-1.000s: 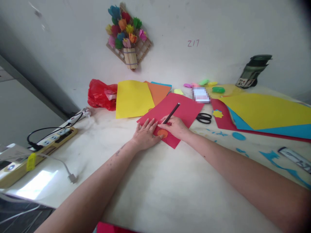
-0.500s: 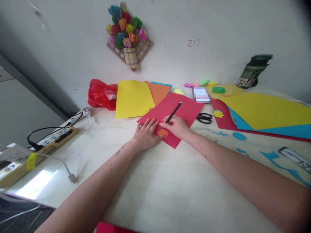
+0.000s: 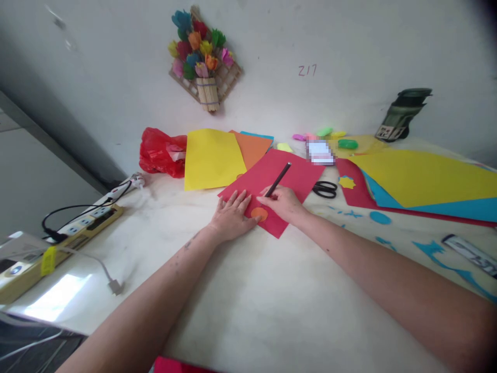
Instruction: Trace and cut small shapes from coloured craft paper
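A red sheet of paper (image 3: 293, 166) lies slanted on the white table. On its near part rests an orange paper circle (image 3: 259, 213). My left hand (image 3: 234, 217) lies flat with fingers spread over the red sheet's left edge, the thumb touching the orange circle. Just above the circle, my right hand (image 3: 282, 201) is closed around a dark pencil (image 3: 280, 176), which tilts up to the right. Its tip is hidden by the fingers, so contact with the paper cannot be made out.
Black-handled scissors (image 3: 325, 189) lie right of the red sheet, near a yellow star-like cutout (image 3: 347, 182) and blue scraps (image 3: 380, 217). Coloured sheets (image 3: 430, 176) are stacked at right, before a dark bottle (image 3: 404, 115). A power strip (image 3: 83, 223) and red bag (image 3: 161, 153) stand left.
The view has shifted very slightly. Both hands, the pencil and the papers keep almost the same places.
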Demonstrator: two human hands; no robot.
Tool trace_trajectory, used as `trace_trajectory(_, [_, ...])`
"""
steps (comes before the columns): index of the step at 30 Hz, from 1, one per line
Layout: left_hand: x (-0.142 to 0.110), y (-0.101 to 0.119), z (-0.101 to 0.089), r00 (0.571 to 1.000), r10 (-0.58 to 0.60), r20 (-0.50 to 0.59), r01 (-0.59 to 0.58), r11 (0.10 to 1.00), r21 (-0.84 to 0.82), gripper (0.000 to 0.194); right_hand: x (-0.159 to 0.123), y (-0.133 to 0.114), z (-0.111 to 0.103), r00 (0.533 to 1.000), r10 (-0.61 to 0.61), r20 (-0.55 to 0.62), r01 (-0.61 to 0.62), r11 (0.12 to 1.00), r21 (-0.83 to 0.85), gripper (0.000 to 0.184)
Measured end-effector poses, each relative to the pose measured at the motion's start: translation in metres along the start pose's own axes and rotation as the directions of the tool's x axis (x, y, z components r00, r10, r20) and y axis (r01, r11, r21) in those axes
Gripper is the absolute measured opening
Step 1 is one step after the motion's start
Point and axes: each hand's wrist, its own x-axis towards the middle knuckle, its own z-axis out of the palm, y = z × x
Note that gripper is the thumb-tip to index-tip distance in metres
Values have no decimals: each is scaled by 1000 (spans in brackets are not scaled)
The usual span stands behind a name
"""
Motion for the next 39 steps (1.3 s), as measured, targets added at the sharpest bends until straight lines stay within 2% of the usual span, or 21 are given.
trace_trajectory(18, [1, -1, 1, 1000, 5, -9, -5, 1000, -10, 74, -1, 2, -1, 1000, 14, -4, -14, 1000, 17, 13])
trace_trajectory(28, [0, -2, 2, 999, 16, -31, -17, 1000, -19, 72, -3, -7, -6, 995, 100, -26, -99, 994, 47, 14])
trace_trajectory(32, [2, -4, 7, 993, 42, -109, -47, 998, -38, 65, -3, -7, -8, 987, 162, -21, -159, 981, 112, 22])
trace_trajectory(36, [5, -4, 9, 974, 85, -210, -103, 992, -74, 47, -2, -8, -9, 980, 200, -15, -197, 973, 117, 26])
trace_trajectory(39, [8, -5, 7, 977, 50, -209, -85, 983, -160, 37, -3, -10, -10, 974, 228, -9, -225, 965, 136, 26])
